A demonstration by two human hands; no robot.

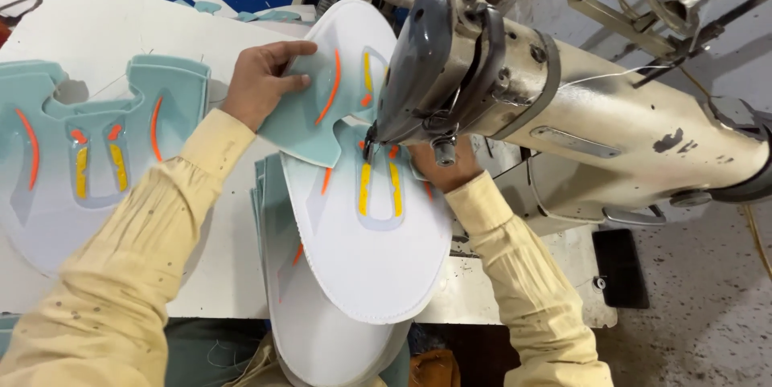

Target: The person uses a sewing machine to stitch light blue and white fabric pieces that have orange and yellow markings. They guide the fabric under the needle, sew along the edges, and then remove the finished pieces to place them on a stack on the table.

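A white and pale-teal shoe upper piece (378, 250) with orange and yellow stripes lies under the head of a cream industrial sewing machine (515, 89). My left hand (261, 81) presses flat on the teal flap of that piece, left of the needle. My right hand (438, 174) is mostly hidden beneath the machine head, gripping the piece's right edge beside the needle. A second white piece (338, 29) extends behind it.
Another matching upper (76, 162) lies flat on the white worktable (104, 33) at the left. More stacked pieces (322, 339) hang over the table's near edge. A black pedal-like block (621, 268) sits on the grey floor at the right.
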